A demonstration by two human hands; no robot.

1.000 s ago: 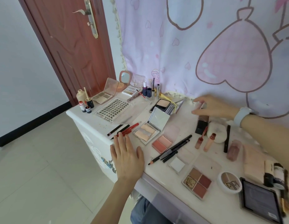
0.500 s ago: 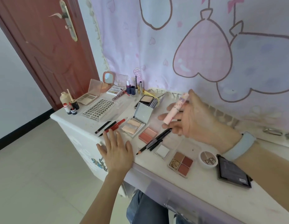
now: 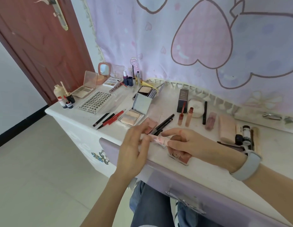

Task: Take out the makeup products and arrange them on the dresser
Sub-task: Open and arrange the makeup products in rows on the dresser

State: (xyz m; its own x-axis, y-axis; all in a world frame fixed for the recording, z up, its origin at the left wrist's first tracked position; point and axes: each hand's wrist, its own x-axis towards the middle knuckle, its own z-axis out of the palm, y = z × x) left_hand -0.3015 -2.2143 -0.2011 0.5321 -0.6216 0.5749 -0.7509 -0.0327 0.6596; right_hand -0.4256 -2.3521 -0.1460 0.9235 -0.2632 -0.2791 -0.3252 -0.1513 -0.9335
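Two hands hold one thing now: my left hand (image 3: 134, 149) and my right hand (image 3: 188, 145) both pinch the same small pink tube (image 3: 159, 139), each at one end, above the front edge of the table (image 3: 208, 174). The left fingers close around the left end, and the right thumb and forefinger close on the right end, where I think the cap is. The tube lies almost level between my hands, not touching the table.

I judge that it is light and stiff, a smooth plastic that can slip, so I should hold the body firmly with one hand and the cap with the other. It will probably not break if it falls, but it can roll.

Just beyond my hands I count three black pencils (image 3: 163, 124) lying together, and a pink blush compact (image 3: 150, 124) touching them. Beyond my right hand lie two lip tubes (image 3: 185, 117) side by side, one dark box (image 3: 182, 100) and one round white jar (image 3: 196, 108). Under my right hand one palette (image 3: 180, 158) is partly hidden. Beyond my left hand there is one open mirror compact (image 3: 136, 112), then two black liners and one red liner (image 3: 113, 117), well apart from my fingers. Far to the left stand some small bottles (image 3: 65, 99); I cannot count them surely.
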